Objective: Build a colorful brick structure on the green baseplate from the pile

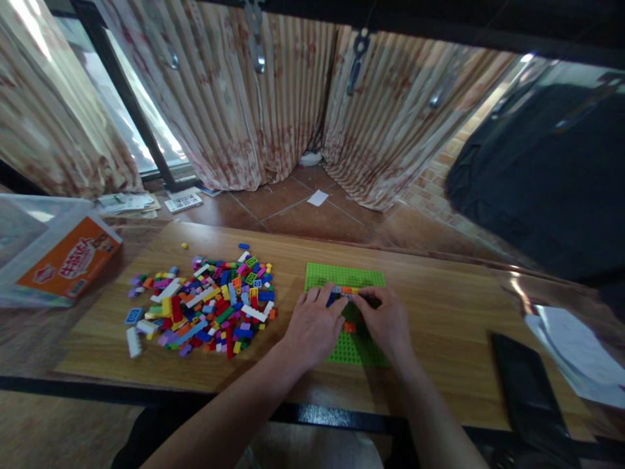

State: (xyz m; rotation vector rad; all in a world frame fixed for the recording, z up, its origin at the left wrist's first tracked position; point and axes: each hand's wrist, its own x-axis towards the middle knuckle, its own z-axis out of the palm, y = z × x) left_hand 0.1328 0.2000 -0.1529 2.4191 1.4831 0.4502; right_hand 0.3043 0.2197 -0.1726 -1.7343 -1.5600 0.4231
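A green studded baseplate [361, 355] lies on the wooden table in front of me. Across its upper part runs a short row of toy building bricks [347, 290], with grey, orange and yellow showing and some dark blue at the left. My left hand [315, 326] has its fingers curled over the left end of this row, its thumb pointing right. At the right end, my right hand [385, 319] pinches the row with bent fingers. Both hands partly hide the bricks and the plate. Between the hands, nearer to me, a separate orange brick [349, 327] sits on the plate.
Left of the plate spreads a big pile of mixed bricks [209, 303]. A clear plastic box with an orange label [73, 257] stands at the far left. On the right are a black flat case [525, 384] and white papers [581, 345]. Curtains [273, 111] hang beyond the table [444, 312].
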